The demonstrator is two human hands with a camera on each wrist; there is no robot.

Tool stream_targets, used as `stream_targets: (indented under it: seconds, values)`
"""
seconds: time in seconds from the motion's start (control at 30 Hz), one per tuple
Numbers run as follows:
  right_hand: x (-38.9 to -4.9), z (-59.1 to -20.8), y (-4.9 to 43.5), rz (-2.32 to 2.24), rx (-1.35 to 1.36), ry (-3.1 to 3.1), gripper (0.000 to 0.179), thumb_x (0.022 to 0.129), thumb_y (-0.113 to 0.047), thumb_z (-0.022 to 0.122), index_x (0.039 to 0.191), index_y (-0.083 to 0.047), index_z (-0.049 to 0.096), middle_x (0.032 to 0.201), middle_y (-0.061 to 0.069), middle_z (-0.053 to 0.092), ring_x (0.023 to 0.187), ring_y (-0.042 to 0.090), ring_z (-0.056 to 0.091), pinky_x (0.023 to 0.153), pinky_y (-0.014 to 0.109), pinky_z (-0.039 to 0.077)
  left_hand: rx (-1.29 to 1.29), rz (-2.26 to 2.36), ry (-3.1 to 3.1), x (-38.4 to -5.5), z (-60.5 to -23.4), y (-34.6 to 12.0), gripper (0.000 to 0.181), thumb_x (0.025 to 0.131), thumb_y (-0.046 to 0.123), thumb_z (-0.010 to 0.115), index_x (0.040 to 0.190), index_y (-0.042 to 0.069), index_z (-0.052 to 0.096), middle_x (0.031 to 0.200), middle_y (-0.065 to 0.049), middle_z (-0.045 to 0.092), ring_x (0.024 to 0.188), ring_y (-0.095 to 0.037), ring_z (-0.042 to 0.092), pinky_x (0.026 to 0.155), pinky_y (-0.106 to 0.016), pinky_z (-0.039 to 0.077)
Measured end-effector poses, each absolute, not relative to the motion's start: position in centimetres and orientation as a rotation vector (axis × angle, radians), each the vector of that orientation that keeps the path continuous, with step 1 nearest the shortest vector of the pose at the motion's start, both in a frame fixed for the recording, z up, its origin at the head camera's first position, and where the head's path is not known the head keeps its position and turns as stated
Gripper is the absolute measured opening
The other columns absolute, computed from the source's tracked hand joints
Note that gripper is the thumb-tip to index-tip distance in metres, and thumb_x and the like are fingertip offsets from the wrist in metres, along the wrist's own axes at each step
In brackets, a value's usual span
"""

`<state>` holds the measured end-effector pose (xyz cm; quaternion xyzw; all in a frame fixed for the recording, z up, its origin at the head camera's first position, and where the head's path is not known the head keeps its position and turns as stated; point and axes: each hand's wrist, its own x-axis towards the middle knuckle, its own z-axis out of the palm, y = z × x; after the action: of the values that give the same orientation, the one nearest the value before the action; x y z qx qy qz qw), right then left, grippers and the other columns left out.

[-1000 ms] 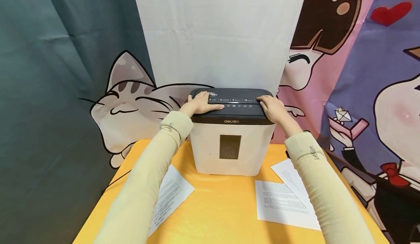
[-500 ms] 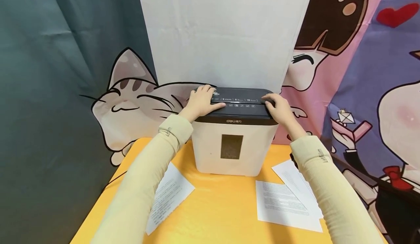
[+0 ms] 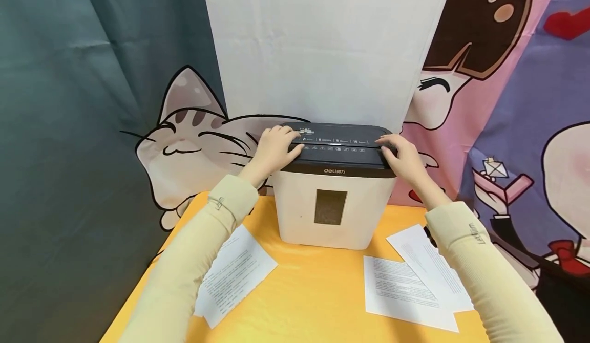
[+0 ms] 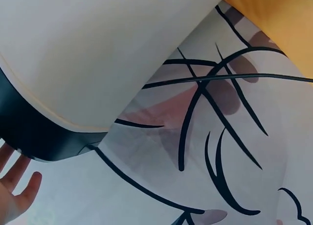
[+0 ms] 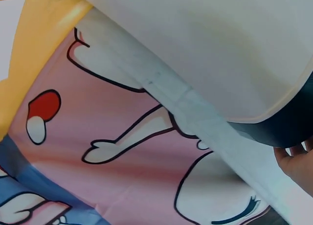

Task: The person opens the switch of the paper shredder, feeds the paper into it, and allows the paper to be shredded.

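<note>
A paper shredder with a white bin, a small dark window and a black top marked "deli" stands upright on the yellow table. At the top's left end is my left hand, fingers spread, thumb near the front part. My right hand is at the right end, fingers loosely bent over the corner. In the left wrist view, fingers meet the black rim, one finger standing apart. The right wrist view has fingertips at the rim's edge. Whether either hand presses cannot be told.
One or more printed sheets lie on the table's left, partly under the left sleeve. Two overlapping sheets lie on the right. A cartoon-printed cloth hangs close behind the shredder. A dark cord passes beside it.
Both hands have slid outward from the middle of the black top toward its ends. The head view has turned slightly left. The shredder and sheets stay in place.
</note>
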<state>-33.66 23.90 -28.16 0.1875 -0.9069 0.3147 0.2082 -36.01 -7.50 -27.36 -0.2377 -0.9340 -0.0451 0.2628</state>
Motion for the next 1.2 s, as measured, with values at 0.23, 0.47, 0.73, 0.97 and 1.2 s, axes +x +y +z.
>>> stream_targets:
  seconds: [0.23,0.47,0.73,0.97,1.2]
  values:
    - [-31.3,-27.8,23.0,0.901,0.628,-2.428,0.025,0.095,-0.003,0.048,0.116,0.003,0.061,0.127,0.022,0.055,0.127,0.038,0.043,0.104,0.056,0.032,-0.68,-0.297,-2.274,-33.3,-29.1,-8.6,0.025,0.092,0.026,0.057,0.109,0.011,0.069,0.108,-0.006,0.068,0.104,-0.026,0.059,0.09,-0.042,0.045]
    - [-29.3,-28.5,21.6,0.886,0.731,-2.219,0.022,0.091,0.004,0.052,0.109,0.002,0.064,0.114,0.019,0.063,0.106,0.03,0.056,0.09,0.037,0.044,-0.705,-0.452,-2.085,-31.1,-30.3,-9.8,0.019,0.088,0.019,0.063,0.101,0.009,0.071,0.099,-0.007,0.071,0.096,-0.026,0.063,0.083,-0.043,0.048]
    - [-27.3,-30.5,20.1,0.948,0.751,-1.992,0.024,0.087,0.011,0.054,0.105,0.002,0.067,0.106,0.017,0.066,0.096,-0.002,0.049,0.074,0.008,0.04,-0.721,-0.531,-2.008,-28.6,-32.0,-11.1,0.017,0.086,0.015,0.064,0.1,0.009,0.072,0.096,-0.006,0.071,0.09,-0.025,0.064,0.08,-0.04,0.05]
    - [-26.1,-32.5,18.6,0.99,0.848,-1.956,0.023,0.083,0.017,0.054,0.1,0.006,0.065,0.093,0.015,0.069,0.083,0.006,0.054,0.075,0.01,0.04,-0.707,-0.571,-2.003,-27.0,-34.3,-12.7,0.016,0.084,0.012,0.066,0.098,0.007,0.072,0.092,-0.006,0.071,0.084,-0.024,0.064,0.075,-0.039,0.05]
    - [-25.3,-34.7,17.8,0.969,0.902,-1.97,0.027,0.078,0.019,0.06,0.099,0.004,0.066,0.089,0.013,0.07,0.077,0.009,0.056,0.072,0.01,0.042,-0.664,-0.535,-2.112,-25.7,-37.4,-15.1,0.019,0.08,0.016,0.071,0.098,0.01,0.072,0.092,-0.004,0.072,0.084,-0.025,0.067,0.074,-0.04,0.052]
